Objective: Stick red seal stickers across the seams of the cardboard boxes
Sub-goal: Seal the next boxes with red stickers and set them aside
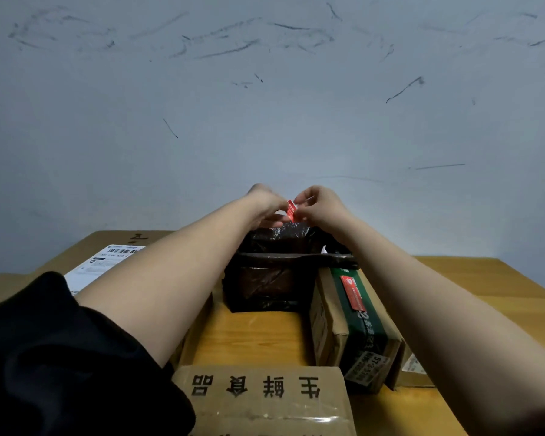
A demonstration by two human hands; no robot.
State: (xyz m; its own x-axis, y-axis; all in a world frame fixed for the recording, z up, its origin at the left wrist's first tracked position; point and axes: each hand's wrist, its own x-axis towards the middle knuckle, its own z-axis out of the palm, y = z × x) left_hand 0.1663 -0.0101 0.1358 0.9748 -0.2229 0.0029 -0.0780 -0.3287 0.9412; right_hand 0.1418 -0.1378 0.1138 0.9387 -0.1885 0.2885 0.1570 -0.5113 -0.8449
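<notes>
Box (265,401) reading 生鲜食品, both hands perhaps pinching red sticker (291,210)

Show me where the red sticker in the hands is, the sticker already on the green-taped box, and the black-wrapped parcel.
Red sticker (291,210), head view, middle of the strip between the fingertips.
Stuck sticker (355,294), head view, centre of the red label on the box top.
Black parcel (269,283), head view, its front face.

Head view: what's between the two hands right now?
A red sticker, held up between the left hand and right hand, both pinching it above the black-wrapped parcel. Only the head view shows this.
</notes>
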